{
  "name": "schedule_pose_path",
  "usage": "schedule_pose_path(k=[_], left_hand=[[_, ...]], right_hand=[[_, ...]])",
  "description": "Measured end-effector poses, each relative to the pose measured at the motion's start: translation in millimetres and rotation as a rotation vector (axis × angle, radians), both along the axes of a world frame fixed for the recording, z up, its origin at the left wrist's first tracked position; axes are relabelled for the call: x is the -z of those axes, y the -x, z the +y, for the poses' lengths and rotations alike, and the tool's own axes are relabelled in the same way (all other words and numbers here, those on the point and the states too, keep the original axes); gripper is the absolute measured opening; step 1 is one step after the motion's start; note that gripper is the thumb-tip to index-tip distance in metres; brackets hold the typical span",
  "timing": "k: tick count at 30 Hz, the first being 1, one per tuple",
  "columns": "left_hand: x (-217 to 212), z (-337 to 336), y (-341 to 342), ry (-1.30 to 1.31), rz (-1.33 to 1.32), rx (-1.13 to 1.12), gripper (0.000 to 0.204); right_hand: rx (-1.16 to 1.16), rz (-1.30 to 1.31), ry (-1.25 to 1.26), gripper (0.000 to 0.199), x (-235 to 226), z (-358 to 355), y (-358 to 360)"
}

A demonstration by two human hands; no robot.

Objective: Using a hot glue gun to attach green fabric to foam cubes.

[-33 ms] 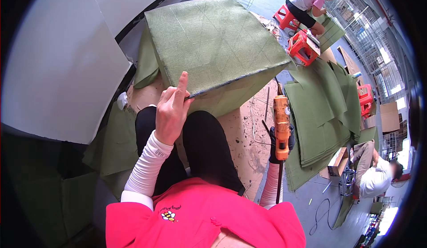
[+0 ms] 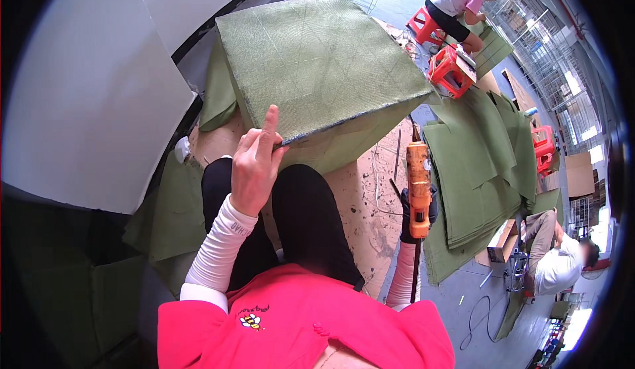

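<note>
A large box shape covered in green woven sheet (image 2: 317,64) stands before my knees, with a dark seam along its near top edge. My left hand (image 2: 254,167) is at the near left corner of this box. Its index finger stretches out over the top, the thumb lies against the edge, and the other fingers are curled under. To the right of the box, my right hand (image 2: 433,205), in a dark glove, is closed round an orange glue gun (image 2: 418,190). The gun's nozzle points away from me, close to the box's right corner, and a dark stick runs out of its rear end.
Stacked green sheets (image 2: 469,184) lie on the right. A cable (image 2: 377,187) lies on the stained board (image 2: 360,230) under the box. Red stools (image 2: 451,71) stand beyond; one person (image 2: 456,1) sits far right, another (image 2: 559,270) at the right. A white panel (image 2: 86,91) rises on the left.
</note>
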State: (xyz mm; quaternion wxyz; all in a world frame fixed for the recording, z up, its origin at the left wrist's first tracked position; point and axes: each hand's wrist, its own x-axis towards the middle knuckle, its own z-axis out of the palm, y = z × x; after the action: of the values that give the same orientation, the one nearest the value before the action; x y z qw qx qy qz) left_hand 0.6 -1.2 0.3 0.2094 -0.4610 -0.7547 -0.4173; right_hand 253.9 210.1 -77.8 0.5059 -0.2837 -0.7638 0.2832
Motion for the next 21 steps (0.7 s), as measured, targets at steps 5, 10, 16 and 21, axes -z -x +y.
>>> schedule_pose_path(k=[5, 10, 16, 21], left_hand=[[-1, -18, 2, -0.071, 0.007, 0.016, 0.087], [1, -20, 10, -0.006, 0.062, 0.087, 0.085], [12, -26, 14, -0.029, -0.117, 0.135, 0.087], [13, -38, 15, -0.267, -0.551, 0.025, 0.090]], right_hand=[[-0.050, 0.104, 0.228, 0.028, 30, 12, -13], [-0.055, 0.140, 0.216, 0.029, 58, 28, -21], [0.048, -0.077, -0.078, 0.028, 28, 9, -15], [0.077, -0.137, -0.031, 0.037, 12, -4, 2]])
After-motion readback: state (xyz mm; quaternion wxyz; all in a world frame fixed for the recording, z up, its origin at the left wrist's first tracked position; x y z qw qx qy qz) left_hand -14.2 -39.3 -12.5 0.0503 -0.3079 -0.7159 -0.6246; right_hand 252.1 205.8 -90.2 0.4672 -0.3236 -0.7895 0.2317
